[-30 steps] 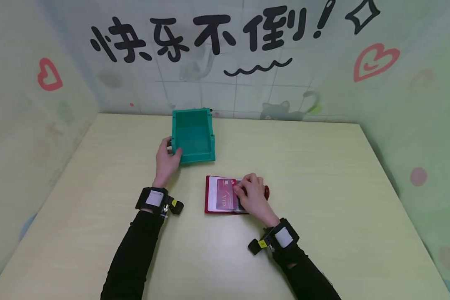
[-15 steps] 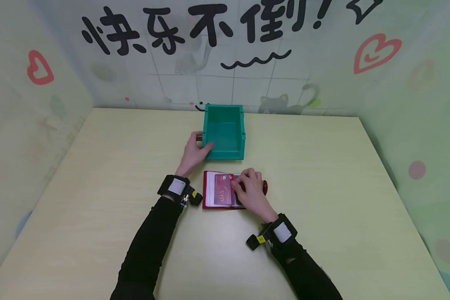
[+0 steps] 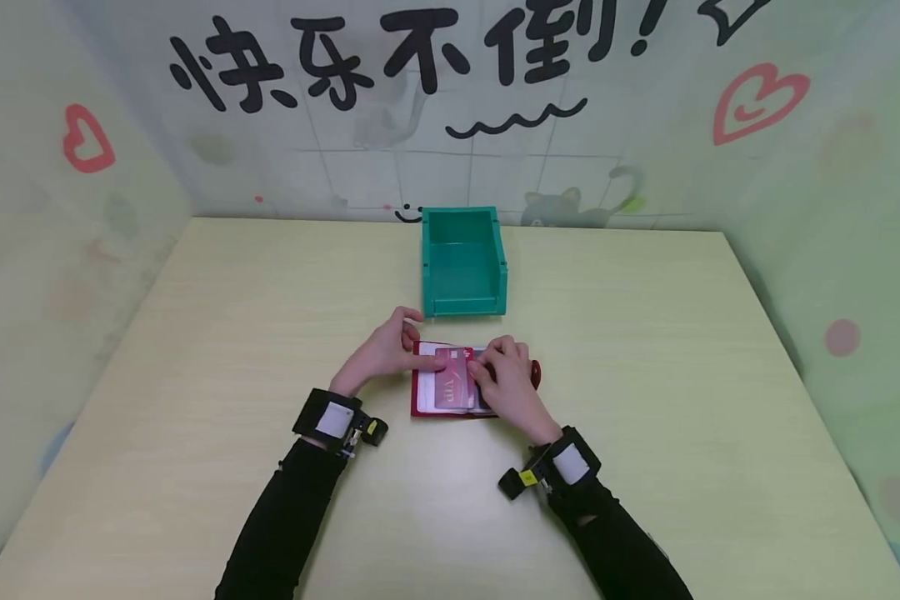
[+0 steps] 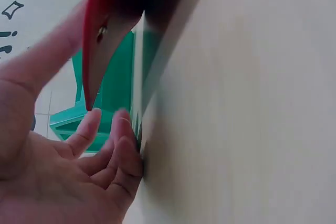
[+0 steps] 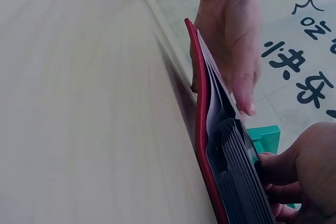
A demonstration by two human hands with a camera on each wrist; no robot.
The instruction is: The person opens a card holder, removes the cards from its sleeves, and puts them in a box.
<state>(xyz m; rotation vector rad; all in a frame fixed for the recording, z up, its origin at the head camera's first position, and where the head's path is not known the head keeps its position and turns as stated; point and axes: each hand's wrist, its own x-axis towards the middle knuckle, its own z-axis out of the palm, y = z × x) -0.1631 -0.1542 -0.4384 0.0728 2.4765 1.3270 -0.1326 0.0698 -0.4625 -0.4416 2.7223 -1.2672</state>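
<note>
Where pale, faintly grained tabletop (image 3: 435, 517) runs wide on both sides, a red-covered card holder (image 3: 426, 393) (white pages (image 5: 214, 106), pink card (image 3: 453, 390)) lies open. The right hand (image 3: 512, 383), fingers curled, pinches its pages; the left hand (image 3: 386, 354), loosely spread, extends its thumb over the pink card. Beyond, near the far edge, sits a smooth green bin (image 3: 463, 307).

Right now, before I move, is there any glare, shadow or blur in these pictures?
Head view: fairly even light, with a pale glare on the table near the bottom middle; left wrist view: the table's grain looks blurred, and a dark shadow falls beside the left hand; right wrist view: dimmer overall, with a soft shadow along the red card holder.
</note>
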